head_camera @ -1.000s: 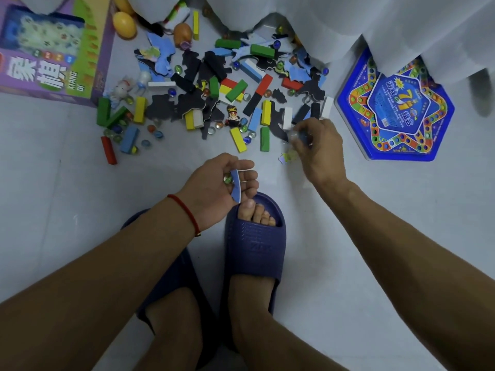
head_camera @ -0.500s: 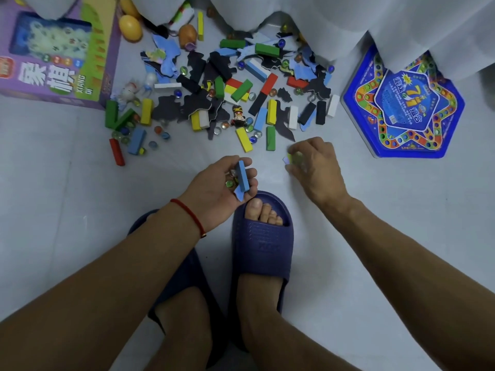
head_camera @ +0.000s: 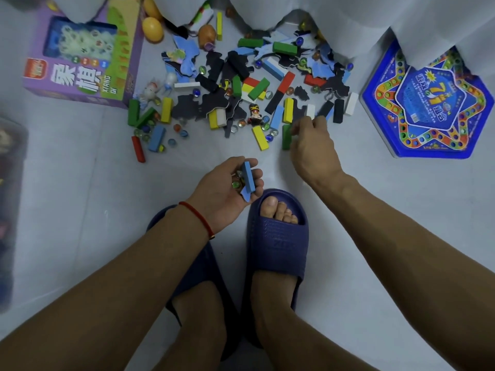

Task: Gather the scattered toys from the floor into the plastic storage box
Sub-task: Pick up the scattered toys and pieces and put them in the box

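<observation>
Fingers (head_camera: 308,124) over half-hidden green block (head_camera: 286,135)

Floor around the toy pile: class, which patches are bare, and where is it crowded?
Bare floor: between the red block and the left hand; also between the right hand and the blue game board. Crowded: the toy pile beside the purple box.

Dim, cool, even light falls on the floor (head_camera: 67,210) before me; shadows under my arms are faint. My right hand (head_camera: 312,145) is slightly motion-blurred. The wide lens bows the edges, and what may be the storage box (head_camera: 10,210) at far left is smeared.
</observation>
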